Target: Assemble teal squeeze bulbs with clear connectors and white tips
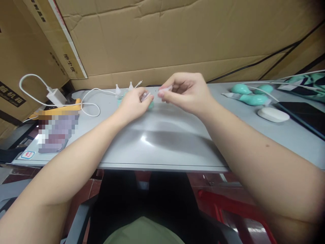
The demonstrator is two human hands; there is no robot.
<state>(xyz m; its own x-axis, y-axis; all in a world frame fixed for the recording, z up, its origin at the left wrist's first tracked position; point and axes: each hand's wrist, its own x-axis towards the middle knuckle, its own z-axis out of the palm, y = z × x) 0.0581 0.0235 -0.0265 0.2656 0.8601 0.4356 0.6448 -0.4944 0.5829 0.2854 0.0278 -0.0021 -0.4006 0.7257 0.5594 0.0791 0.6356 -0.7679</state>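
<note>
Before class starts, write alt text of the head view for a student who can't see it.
A person's right hand pinches a small whitish piece near the left hand, which holds a small clear piece, over a glossy grey table. Rounded turquoise objects lie at right, near a smooth white oval case.

Left hand (137,102) holds clear plastic piece (145,96); right hand (189,91) pinches whitish piece (165,90). Teal bulbs (254,99) far right.

Between the left hand (134,105) and right hand (188,90) lies a narrow gap; smooth grey metallic-looking tabletop (157,156) opens toward the near edge. A tall brown cardboard panel (152,44) blocks the back, glossy teal bulbs (252,99) the right, a boxy white charger (57,97) the left.
</note>
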